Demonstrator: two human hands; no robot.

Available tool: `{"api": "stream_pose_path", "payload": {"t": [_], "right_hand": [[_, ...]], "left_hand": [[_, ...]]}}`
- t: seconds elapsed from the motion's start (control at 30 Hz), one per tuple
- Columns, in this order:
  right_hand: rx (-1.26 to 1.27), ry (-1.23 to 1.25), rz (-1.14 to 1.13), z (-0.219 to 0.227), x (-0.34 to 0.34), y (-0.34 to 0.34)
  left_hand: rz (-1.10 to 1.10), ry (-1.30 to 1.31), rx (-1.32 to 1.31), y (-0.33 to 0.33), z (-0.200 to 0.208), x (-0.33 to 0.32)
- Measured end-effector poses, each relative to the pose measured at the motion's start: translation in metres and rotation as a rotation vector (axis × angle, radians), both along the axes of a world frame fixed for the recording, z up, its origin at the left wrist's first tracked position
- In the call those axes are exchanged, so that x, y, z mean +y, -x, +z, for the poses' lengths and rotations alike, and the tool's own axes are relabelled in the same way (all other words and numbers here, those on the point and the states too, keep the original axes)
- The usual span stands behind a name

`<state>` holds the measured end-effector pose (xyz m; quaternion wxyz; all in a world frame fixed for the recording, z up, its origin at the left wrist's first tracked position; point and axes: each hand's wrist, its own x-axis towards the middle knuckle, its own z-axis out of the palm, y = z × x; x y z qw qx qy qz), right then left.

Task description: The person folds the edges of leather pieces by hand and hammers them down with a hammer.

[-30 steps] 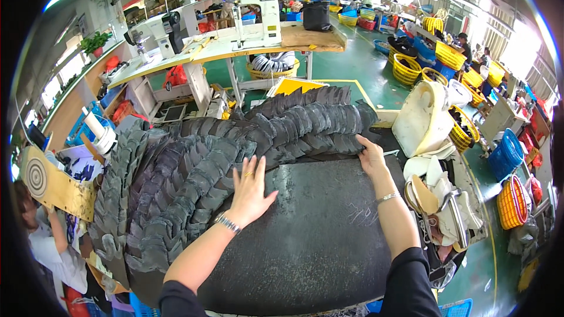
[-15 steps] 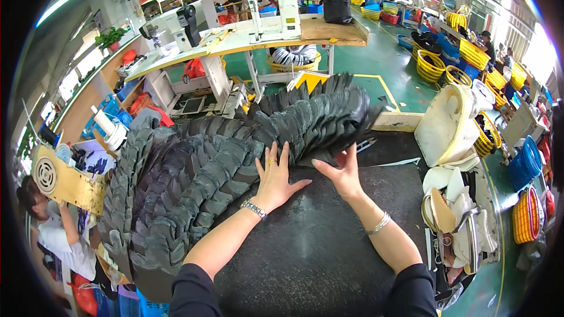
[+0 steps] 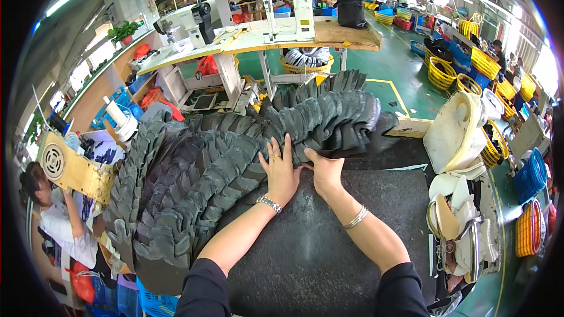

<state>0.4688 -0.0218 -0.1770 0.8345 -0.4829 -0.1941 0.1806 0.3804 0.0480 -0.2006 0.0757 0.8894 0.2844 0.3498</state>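
Mat (image 3: 329,246), black, flat and scuffed, nearest, below both bare forearms. At its far side, left hand (image 3: 282,176), open, fingers spread, palm down, laid against a long row of thin, dark grey, overlapping sheet pieces (image 3: 335,114). Close beside, right hand (image 3: 325,171), thumb extended toward the same row, other fingers partly hidden; impossible to tell whether gripping. Row itself directly beyond both hands, with fanned right end; to the left, more rows of similar dark pieces (image 3: 194,199). Probably a step of arranging this row; for the next move, likely needed, steady and gentle pressure, without scattering the fanned end. Farther, white sewing machine (image 3: 304,14) on long white table (image 3: 241,46).
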Motion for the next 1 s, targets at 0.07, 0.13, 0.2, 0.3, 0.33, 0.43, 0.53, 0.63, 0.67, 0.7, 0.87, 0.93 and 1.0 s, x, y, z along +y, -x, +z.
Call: {"api": "stream_pose_path", "payload": {"t": [0.07, 0.13, 0.2, 0.3, 0.33, 0.43, 0.53, 0.63, 0.67, 0.7, 0.87, 0.93, 1.0], "right_hand": [[0.276, -0.068, 0.201, 0.033, -0.024, 0.013], [0.252, -0.055, 0.213, 0.04, -0.048, 0.017], [0.122, -0.119, 0.131, 0.056, -0.078, 0.02], [0.055, -0.166, 0.118, 0.093, -0.125, 0.029], [0.067, -0.119, 0.094, 0.11, -0.144, 0.032], [0.125, -0.131, 0.311, 0.135, -0.202, 0.01], [0.239, -0.194, 0.324, 0.148, -0.233, 0.002], [0.218, 0.052, 0.159, 0.092, -0.25, -0.033], [0.131, 0.246, 0.073, 0.073, -0.252, -0.034], [0.104, 0.507, 0.004, 0.061, -0.255, -0.028], [-0.479, 1.038, -0.447, 0.027, -0.36, -0.048], [-0.826, 1.536, -0.792, 0.029, -0.394, -0.059], [-0.738, 1.78, -0.704, 0.016, -0.427, -0.077]], "left_hand": [[0.021, -0.073, -0.036, 0.006, 0.006, 0.0], [-0.143, -0.098, -0.153, 0.013, 0.02, -0.01], [-0.277, -0.096, -0.289, 0.011, 0.047, -0.036], [-0.349, -0.145, -0.36, 0.018, 0.089, -0.075], [-0.355, -0.179, -0.357, 0.021, 0.107, -0.091], [-0.266, -0.3, -0.133, 0.039, 0.156, -0.151], [-0.455, -0.091, -0.053, 0.063, 0.191, -0.197], [-0.935, 0.319, -0.09, 0.076, 0.188, -0.196], [-1.029, 0.358, -0.074, 0.076, 0.175, -0.189], [-0.956, 0.323, 0.183, 0.076, 0.158, -0.182], [-0.921, 0.175, 0.756, 0.151, 0.062, -0.202], [-0.904, 0.073, 0.594, 0.164, 0.027, -0.216], [-0.88, 0.027, 0.449, 0.151, 0.014, -0.224]]}}
